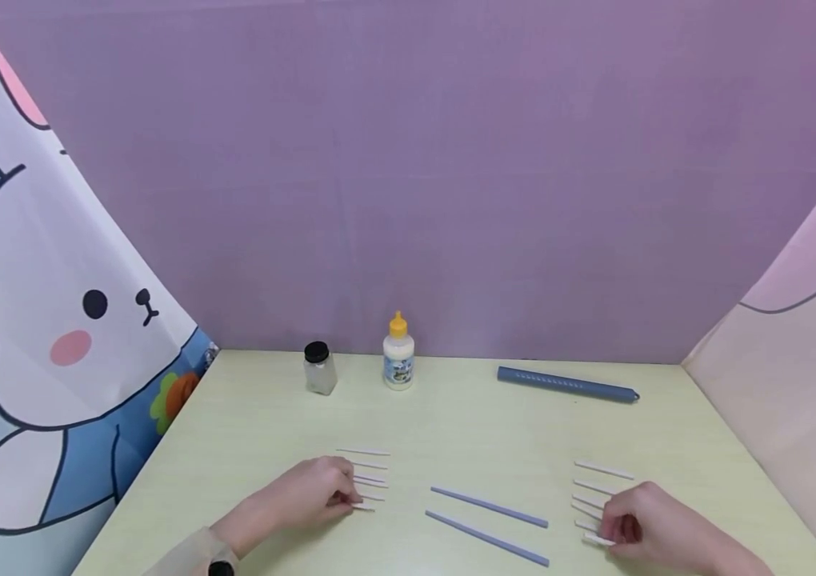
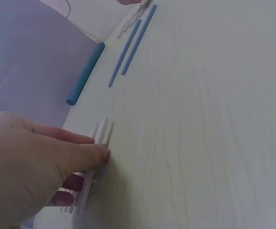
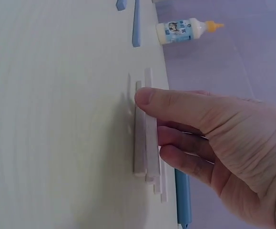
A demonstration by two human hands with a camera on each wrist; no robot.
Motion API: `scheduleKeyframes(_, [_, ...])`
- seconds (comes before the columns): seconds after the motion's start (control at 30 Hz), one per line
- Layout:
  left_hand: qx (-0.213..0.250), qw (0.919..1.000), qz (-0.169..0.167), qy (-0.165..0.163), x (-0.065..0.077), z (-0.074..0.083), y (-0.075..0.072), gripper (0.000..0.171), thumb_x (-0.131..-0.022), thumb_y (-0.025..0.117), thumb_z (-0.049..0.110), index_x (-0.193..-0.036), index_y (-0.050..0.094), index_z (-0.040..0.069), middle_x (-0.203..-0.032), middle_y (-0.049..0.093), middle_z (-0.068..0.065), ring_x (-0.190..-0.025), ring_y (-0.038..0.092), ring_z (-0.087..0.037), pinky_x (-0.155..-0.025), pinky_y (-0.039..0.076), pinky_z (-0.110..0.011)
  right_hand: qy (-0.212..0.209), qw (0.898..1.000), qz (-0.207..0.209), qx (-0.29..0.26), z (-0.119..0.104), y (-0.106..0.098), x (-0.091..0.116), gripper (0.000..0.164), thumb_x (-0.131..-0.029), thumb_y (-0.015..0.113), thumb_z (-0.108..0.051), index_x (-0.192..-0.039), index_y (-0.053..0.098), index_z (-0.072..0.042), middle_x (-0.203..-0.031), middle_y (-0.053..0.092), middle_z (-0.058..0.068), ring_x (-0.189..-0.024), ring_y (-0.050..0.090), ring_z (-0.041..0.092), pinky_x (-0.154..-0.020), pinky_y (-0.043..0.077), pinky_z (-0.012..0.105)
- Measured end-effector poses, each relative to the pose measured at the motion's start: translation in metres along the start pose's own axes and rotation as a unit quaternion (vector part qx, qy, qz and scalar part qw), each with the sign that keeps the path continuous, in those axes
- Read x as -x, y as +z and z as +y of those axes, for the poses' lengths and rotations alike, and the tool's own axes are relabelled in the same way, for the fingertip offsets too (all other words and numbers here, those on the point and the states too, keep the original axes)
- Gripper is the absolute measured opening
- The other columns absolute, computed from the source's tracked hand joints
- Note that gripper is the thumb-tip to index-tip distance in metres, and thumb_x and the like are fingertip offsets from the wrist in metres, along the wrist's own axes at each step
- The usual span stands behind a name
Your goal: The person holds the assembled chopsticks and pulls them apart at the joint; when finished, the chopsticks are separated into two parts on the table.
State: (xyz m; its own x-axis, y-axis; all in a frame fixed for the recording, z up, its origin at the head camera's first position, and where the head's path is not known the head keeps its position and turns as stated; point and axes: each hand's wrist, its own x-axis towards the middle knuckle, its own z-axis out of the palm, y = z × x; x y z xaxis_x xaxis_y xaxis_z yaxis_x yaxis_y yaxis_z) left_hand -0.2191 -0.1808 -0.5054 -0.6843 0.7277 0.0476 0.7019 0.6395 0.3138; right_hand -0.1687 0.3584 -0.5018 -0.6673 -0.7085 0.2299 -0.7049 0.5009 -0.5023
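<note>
My left hand is at the left group of thin white sticks. In the left wrist view its thumb and forefinger pinch one white stick close over the table, with others lying beside it. At the right group of white sticks, my right hand is bent over the nearest ones. The right wrist view has its thumb and fingers pinching a white stick, right next to another stick. Between the hands lie two longer blue-grey sticks, roughly parallel and slanting.
Along the back of the pale table stand a small clear jar with a black lid and a white glue bottle with a yellow nozzle. A dark blue rod-shaped object lies at the back right. Cloth hangs behind.
</note>
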Motion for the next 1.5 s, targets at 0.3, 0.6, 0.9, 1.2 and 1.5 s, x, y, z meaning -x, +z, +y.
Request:
scheduleKeyframes(0.3, [-0.009, 0.9995, 0.015, 0.027, -0.006, -0.009, 0.004, 0.014, -0.091, 0.083, 0.019, -0.105, 0.085, 0.020, -0.086, 0.059, 0.017, -0.074, 0.045, 0.009, -0.069, 0.045, -0.013, 0.021, 1.000, -0.021, 0.004, 0.006, 0.003, -0.001, 0.028, -0.081, 0.089, -0.007, -0.084, 0.071, -0.028, -0.078, 0.061, -0.024, -0.069, 0.050, -0.014, -0.056, 0.044, 0.009])
scheduleKeyframes(0.6, [0.025, 0.9989, 0.017, 0.037, -0.023, 0.002, -0.007, 0.004, -0.095, 0.080, 0.020, -0.097, 0.083, 0.020, -0.081, 0.061, 0.018, -0.071, 0.050, 0.008, -0.067, 0.047, -0.011, 0.010, 0.998, 0.027, 0.052, -0.002, -0.003, -0.029, 0.026, -0.086, 0.084, -0.004, -0.087, 0.070, -0.027, -0.078, 0.060, -0.024, -0.070, 0.050, -0.013, -0.055, 0.045, 0.013])
scheduleKeyframes(0.9, [-0.001, 0.9974, 0.027, 0.067, -0.075, 0.039, -0.009, 0.006, -0.096, 0.079, 0.020, -0.101, 0.083, 0.019, -0.083, 0.066, 0.013, -0.074, 0.054, 0.007, -0.071, 0.047, -0.009, -0.028, 0.995, 0.055, 0.073, -0.020, 0.005, -0.079, 0.027, -0.088, 0.082, -0.003, -0.088, 0.070, -0.027, -0.079, 0.060, -0.022, -0.072, 0.051, -0.013, -0.057, 0.048, 0.014])
scheduleKeyframes(1.2, [-0.014, 0.9963, 0.016, 0.083, -0.114, 0.063, 0.009, 0.008, -0.098, 0.077, 0.022, -0.102, 0.083, 0.021, -0.083, 0.065, 0.013, -0.074, 0.053, 0.008, -0.071, 0.042, -0.007, -0.002, 0.999, -0.001, 0.037, -0.031, 0.025, -0.106, 0.019, -0.092, 0.080, -0.009, -0.090, 0.070, -0.025, -0.079, 0.059, -0.022, -0.071, 0.054, -0.009, -0.060, 0.049, 0.015])
scheduleKeyframes(1.5, [-0.031, 0.9955, -0.006, 0.089, -0.128, 0.072, 0.034, 0.005, -0.094, 0.080, 0.025, -0.098, 0.083, 0.025, -0.080, 0.063, 0.017, -0.071, 0.048, 0.010, -0.067, 0.038, -0.004, 0.051, 0.997, -0.061, 0.021, -0.033, 0.047, -0.112, 0.017, -0.089, 0.084, -0.015, -0.089, 0.069, -0.022, -0.078, 0.058, -0.017, -0.070, 0.049, -0.006, -0.062, 0.047, 0.016])
